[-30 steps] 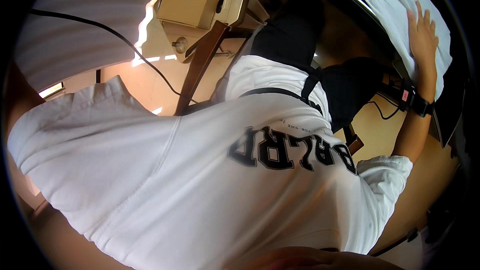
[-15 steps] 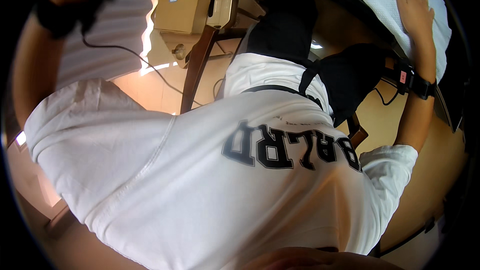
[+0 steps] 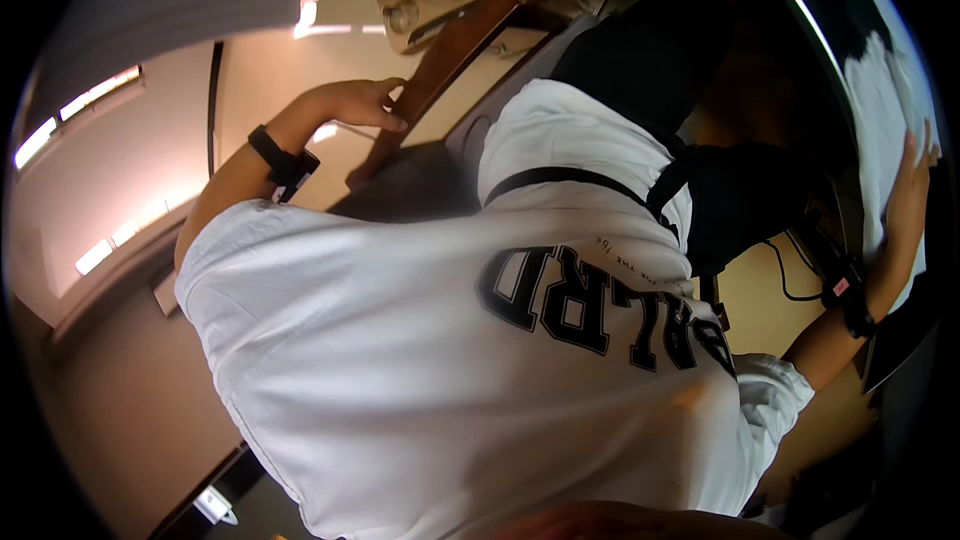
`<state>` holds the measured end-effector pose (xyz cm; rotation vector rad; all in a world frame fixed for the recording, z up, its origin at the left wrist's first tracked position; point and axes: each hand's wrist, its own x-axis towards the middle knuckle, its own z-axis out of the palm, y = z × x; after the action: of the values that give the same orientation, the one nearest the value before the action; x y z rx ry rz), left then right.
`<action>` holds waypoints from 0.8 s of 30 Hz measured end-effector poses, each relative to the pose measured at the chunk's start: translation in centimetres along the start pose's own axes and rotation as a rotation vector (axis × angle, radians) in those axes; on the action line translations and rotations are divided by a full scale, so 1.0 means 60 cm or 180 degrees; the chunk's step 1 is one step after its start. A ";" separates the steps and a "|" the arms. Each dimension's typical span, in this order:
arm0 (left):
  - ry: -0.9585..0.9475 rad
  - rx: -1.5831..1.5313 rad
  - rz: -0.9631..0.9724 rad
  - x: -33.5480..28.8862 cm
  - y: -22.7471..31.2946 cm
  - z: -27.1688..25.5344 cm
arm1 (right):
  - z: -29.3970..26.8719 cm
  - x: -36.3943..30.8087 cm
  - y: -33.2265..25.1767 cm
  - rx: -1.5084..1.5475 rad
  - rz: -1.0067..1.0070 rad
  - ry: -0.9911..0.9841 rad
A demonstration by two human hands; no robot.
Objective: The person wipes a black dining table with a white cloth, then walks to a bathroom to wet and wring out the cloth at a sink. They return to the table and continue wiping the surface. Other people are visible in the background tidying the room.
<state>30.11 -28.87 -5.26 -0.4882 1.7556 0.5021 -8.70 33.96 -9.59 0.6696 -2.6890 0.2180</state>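
light strips (image 3: 100, 92) glare at left, shadow pools around the black trousers (image 3: 640, 55), and edges curve toward a dark rim.

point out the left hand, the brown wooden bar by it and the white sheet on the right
left hand (image 3: 357, 102): head view, back of the hand
brown wooden bar (image 3: 452, 58): head view, middle of its upper stretch
white sheet (image 3: 876, 120): head view, upper part

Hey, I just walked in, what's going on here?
A person in a white shirt has the arms spread to either side. The right hand lies on a white cloth, off to the right. The left hand is at the edge of a brown wooden bar, fingers parted; whether it touches is hard to tell. Neither hand is visibly lifting anything.
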 end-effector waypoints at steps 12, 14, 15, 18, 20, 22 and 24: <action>-0.1655 0.0892 -0.0699 0.024 -0.022 0.066 | 0.006 0.009 0.031 -0.0395 0.0089 0.0176; -0.1233 0.0590 0.0093 0.014 0.029 0.081 | 0.003 0.008 0.034 -0.0380 0.0013 0.0269; -0.0795 0.0159 0.0437 0.003 0.053 0.097 | 0.004 0.007 0.035 -0.0361 -0.0037 0.0303; -0.0968 0.0211 0.0131 0.008 0.096 0.155 | 0.009 0.003 0.041 -0.0458 0.0086 0.0298; -0.0936 0.0318 -0.0256 0.024 0.101 0.183 | 0.002 0.004 0.024 -0.0506 0.0039 0.0245; -0.1204 0.0555 -0.0176 0.079 0.055 0.241 | -0.004 0.007 0.007 -0.0561 -0.0007 0.0227; -0.1365 0.0452 -0.0132 0.073 0.061 0.227 | -0.005 0.002 0.009 -0.0607 0.0020 0.0247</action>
<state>37.84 -18.36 -12.23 -0.2895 1.3548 0.4138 -8.99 34.46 -9.29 0.5824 -2.5960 -0.0113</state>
